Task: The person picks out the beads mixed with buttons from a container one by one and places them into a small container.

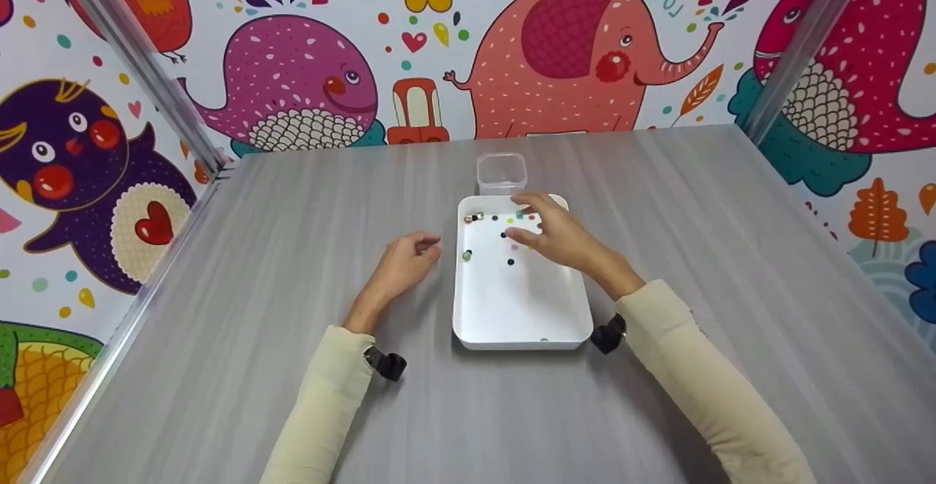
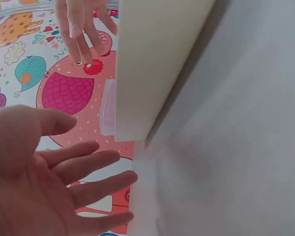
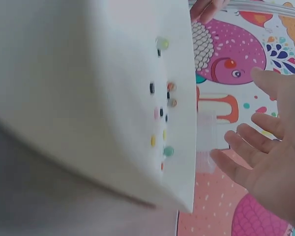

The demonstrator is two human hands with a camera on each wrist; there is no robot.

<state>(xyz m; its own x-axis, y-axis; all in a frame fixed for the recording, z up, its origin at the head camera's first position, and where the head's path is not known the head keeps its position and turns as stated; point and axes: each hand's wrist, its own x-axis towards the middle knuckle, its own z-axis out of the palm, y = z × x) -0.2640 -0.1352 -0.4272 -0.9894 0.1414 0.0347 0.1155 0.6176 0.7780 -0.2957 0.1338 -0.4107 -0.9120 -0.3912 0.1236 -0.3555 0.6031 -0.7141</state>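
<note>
A white rectangular tray (image 1: pixel 523 301) lies on the table with several small beads in it, mostly toward its far half. Among them are black beads (image 1: pixel 510 262), a pale green bead (image 1: pixel 466 256) and a teal bead (image 3: pixel 168 151). My right hand (image 1: pixel 559 235) hovers over the tray's far right part, fingers spread and nothing between them; it hides some beads in the head view. To the left of the tray, my left hand (image 1: pixel 406 265) stays near the table, its fingers apart and relaxed in the left wrist view, holding nothing.
A clear plastic container (image 1: pixel 502 171) stands right behind the tray's far edge. Grey wood-grain table (image 1: pixel 292 250) surrounds both. Printed cartoon walls (image 1: pixel 424 45) rise at the back and sides, with metal posts (image 1: pixel 139 60) at the corners.
</note>
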